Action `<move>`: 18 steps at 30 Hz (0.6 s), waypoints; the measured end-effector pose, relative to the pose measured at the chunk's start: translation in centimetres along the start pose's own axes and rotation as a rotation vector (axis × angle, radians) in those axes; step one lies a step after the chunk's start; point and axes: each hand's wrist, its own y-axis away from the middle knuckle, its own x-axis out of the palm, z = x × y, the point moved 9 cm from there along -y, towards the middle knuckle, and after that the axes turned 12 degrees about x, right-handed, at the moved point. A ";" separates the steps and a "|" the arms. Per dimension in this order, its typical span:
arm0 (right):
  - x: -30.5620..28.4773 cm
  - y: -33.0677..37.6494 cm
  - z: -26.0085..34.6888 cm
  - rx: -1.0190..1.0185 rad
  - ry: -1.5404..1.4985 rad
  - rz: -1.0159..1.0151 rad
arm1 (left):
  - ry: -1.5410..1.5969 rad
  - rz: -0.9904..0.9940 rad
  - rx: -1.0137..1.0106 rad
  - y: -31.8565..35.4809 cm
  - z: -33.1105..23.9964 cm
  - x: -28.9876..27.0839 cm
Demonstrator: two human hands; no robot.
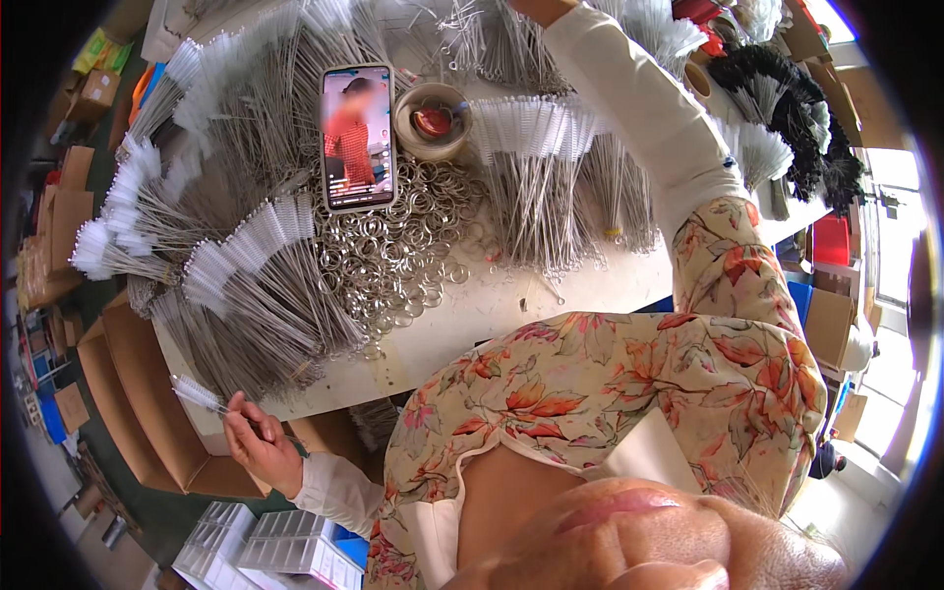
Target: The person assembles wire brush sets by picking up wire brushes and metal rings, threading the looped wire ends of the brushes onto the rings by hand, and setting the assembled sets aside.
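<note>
My left hand [258, 441] is low at the left, below the table's front edge, with its fingers closed on a thin wire brush [200, 394] that has a white bristle tip pointing up-left. My right arm in a white sleeve reaches across the table to the far edge. Only a sliver of my right hand [536, 8] shows at the top of the picture, among bundles of wire brushes [531, 157]; its fingers are cut off. A heap of metal rings [393, 256] lies in the middle of the table.
Fans of white-tipped wire brushes [246, 265] cover the table's left side. A phone [357, 138] stands propped over the rings, next to a tape roll [433, 120]. Black brushes [777, 93] lie far right. An open cardboard box [147, 413] and clear plastic trays [265, 546] sit below left.
</note>
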 end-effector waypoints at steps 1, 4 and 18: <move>-0.1 0.9 1.2 -0.082 0.015 0.024 | 0.005 0.000 0.005 -0.1 0.0 0.1; -2.2 0.6 2.0 -0.237 -0.267 -0.089 | -0.018 -0.010 0.002 0.0 0.0 0.2; -22.6 -5.2 -8.6 0.121 -0.484 -0.169 | -0.067 -0.039 -0.035 1.1 -0.8 -0.2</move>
